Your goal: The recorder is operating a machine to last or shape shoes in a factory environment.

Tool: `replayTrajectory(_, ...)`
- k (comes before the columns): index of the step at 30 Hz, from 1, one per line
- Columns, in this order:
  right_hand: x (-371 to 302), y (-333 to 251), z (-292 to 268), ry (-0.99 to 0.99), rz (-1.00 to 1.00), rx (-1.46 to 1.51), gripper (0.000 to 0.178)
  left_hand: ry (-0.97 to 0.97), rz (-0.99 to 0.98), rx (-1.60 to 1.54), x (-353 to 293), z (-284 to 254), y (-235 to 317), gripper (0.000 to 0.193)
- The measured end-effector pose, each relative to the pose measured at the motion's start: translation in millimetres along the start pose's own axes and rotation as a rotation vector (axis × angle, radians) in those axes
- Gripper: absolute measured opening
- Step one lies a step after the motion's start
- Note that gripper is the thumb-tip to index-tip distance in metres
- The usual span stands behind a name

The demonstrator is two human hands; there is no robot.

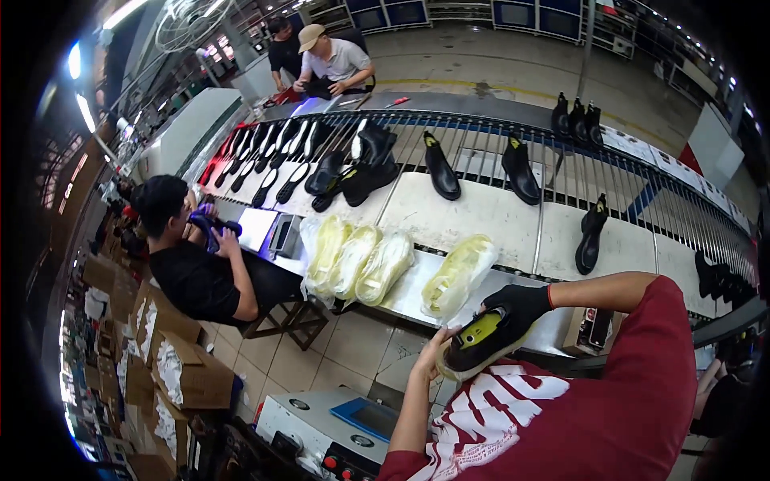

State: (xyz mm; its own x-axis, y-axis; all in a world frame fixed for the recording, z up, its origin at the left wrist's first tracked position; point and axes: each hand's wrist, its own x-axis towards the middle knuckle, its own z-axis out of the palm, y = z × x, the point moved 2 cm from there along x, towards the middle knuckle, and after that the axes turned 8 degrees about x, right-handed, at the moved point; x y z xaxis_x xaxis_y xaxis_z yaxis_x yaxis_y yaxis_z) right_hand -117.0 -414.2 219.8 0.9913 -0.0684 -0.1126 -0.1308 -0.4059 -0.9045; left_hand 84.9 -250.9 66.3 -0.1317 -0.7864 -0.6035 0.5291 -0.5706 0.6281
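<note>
A long, silver metal worktop [553, 325] runs across in front of the person. At its near edge, between the two hands, is a black shoe with a yellow-green insole and a pale, translucent rim [480, 333], its long axis slanting from near left to far right. Just beyond it on the worktop lies a yellow shoe-shaped piece in clear plastic [459, 276], slanting more steeply. The bare left hand [431, 358] grips the shoe's near-left end; the black-gloved right hand [521, 307], nearer the worktop, clasps its far-right end.
</note>
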Motion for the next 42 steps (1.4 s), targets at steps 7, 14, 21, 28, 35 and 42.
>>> replayTrajectory(7,-53,124,-7,0.313,0.405,-0.125,0.064,-0.240,0.366,0.852,119,17,-6,0.082)
replayTrajectory(14,-41,133,-6,0.202,0.395,-0.466,0.058,-0.107,0.605,1.622,166,28,-2,0.102)
replayTrajectory(21,-11,156,16,0.284,0.351,-0.502,0.045,-0.113,0.308,1.730,161,29,13,0.120)
replayTrajectory(28,-27,163,18,0.242,0.286,-0.487,0.047,-0.053,0.290,1.765,159,25,12,0.119)
replayTrajectory(35,-72,90,-43,0.330,0.294,-0.491,0.046,-0.057,0.353,1.800,166,11,6,0.108)
replayTrajectory(42,-130,106,-151,0.864,0.565,-0.310,0.063,0.308,0.580,1.406,167,23,45,0.060)
